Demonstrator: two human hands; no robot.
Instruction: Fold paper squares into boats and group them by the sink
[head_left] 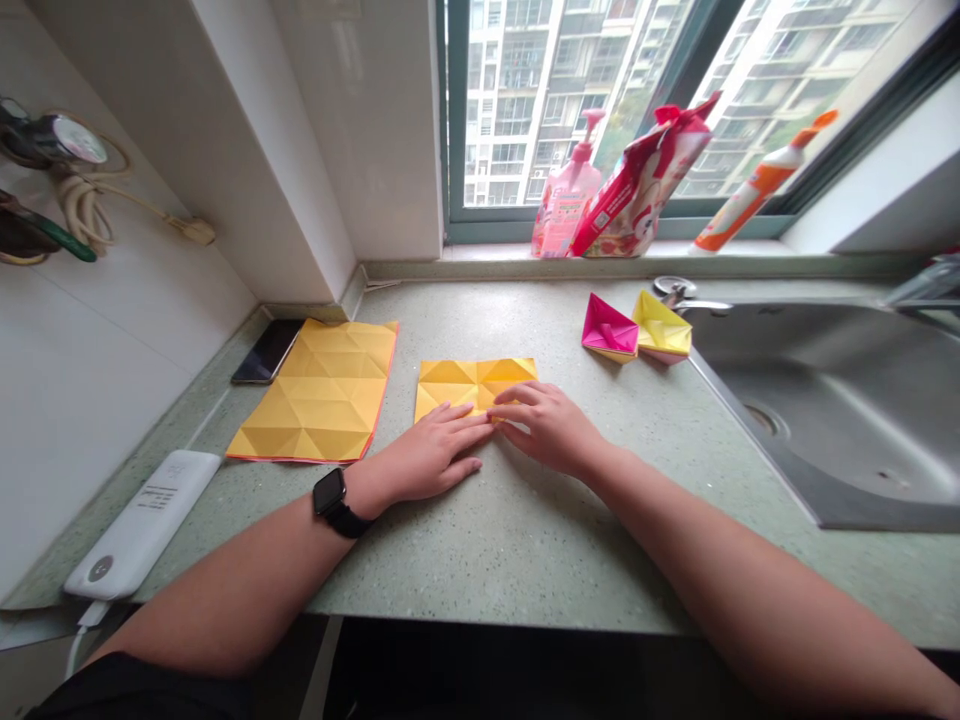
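Observation:
A yellow-orange sheet of origami paper (448, 378), creased in triangles and folded to a rectangle, lies in the middle of the counter. My left hand (429, 452) rests flat on its near edge, fingers stretched out to the right. From the other side my right hand (551, 425) bends over the right part of the paper, its fingertips touching it close to the left fingers. Whether the right fingers pinch the edge I cannot tell. Left of my hands lies a stack of larger creased yellow sheets (322, 385) with reddish edges.
Two folded paper pieces, one magenta (609, 325) and one yellow (663, 325), stand by the steel sink (814, 515). A phone (268, 351) and a white power bank (146, 520) lie left. A pump bottle (568, 205), a red bag (637, 190) and an orange-white bottle (754, 197) line the windowsill.

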